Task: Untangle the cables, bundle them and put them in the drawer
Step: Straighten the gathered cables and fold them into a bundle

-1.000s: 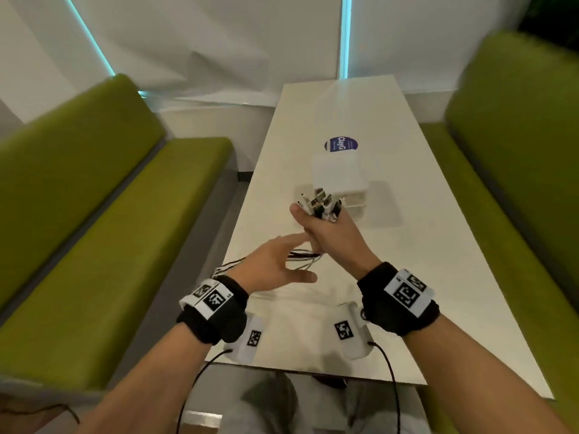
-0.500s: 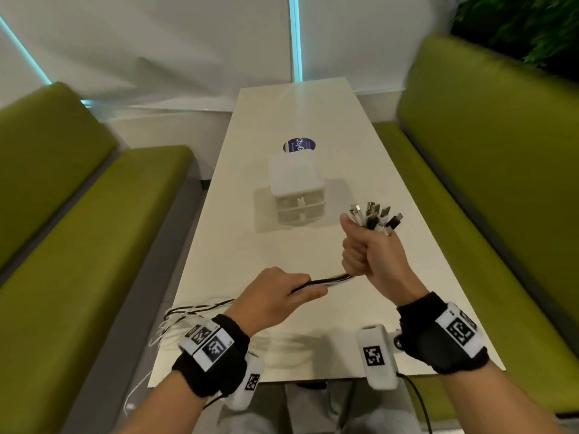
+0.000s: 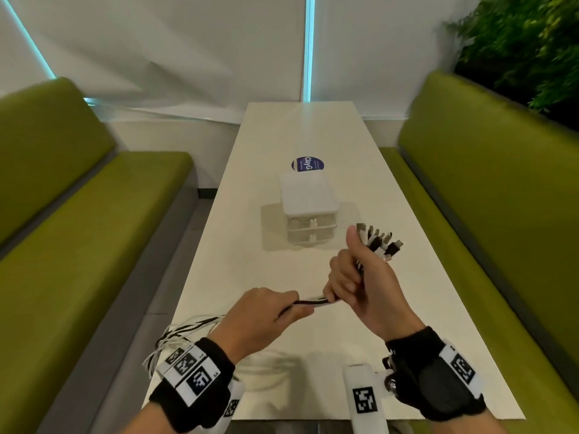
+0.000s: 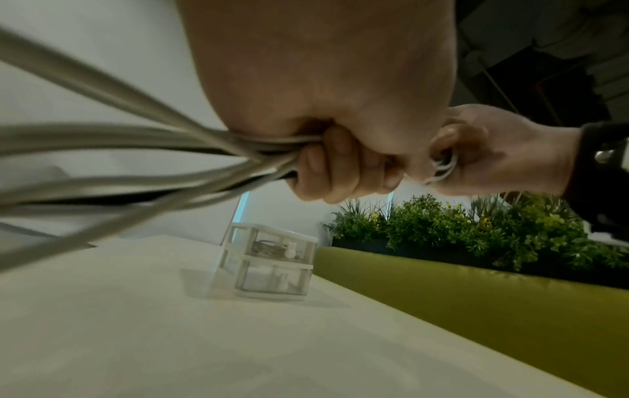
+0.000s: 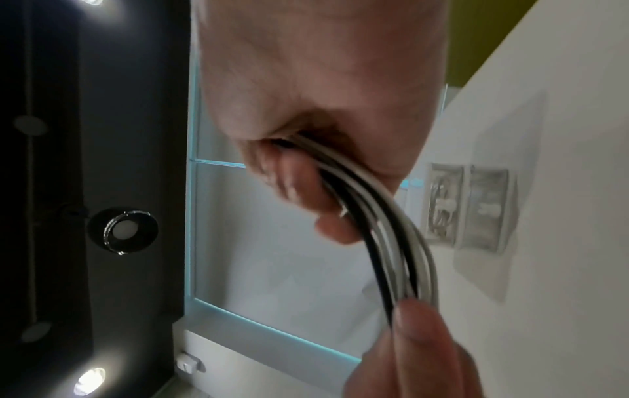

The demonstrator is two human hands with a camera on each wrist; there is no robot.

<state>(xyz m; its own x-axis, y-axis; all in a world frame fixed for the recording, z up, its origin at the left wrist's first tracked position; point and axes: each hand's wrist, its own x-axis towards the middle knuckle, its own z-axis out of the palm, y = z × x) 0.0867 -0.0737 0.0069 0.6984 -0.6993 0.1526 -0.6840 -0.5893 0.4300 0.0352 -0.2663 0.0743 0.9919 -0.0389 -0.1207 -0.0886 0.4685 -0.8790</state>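
Observation:
A bunch of black and white cables [image 3: 310,303] runs between my two hands above the white table [image 3: 232,233]. My right hand [image 3: 360,277] grips the bunch in a fist, and the plug ends [image 3: 380,241] fan out above its thumb. My left hand [image 3: 275,311] is curled round the same bunch nearer to me; the loose tails [image 3: 181,333] trail off the table's left edge. In the left wrist view the cables [image 4: 170,159] stream out of the left hand [image 4: 340,167]. In the right wrist view the cables [image 5: 391,242] curve down from the right hand [image 5: 306,175]. A small white two-drawer box [image 3: 308,211] stands mid-table, both drawers closed.
Green benches [image 3: 94,230] line both sides of the table. A round blue sticker [image 3: 307,165] lies behind the drawer box. Green plants [image 3: 526,42] fill the back right corner. The upper drawer [image 4: 282,246] holds some coiled cables.
Both hands have closed on the cable bunch; a second ago the left hand was open under it. The right hand moved right and the left slid back along the cables, drawing them straight.

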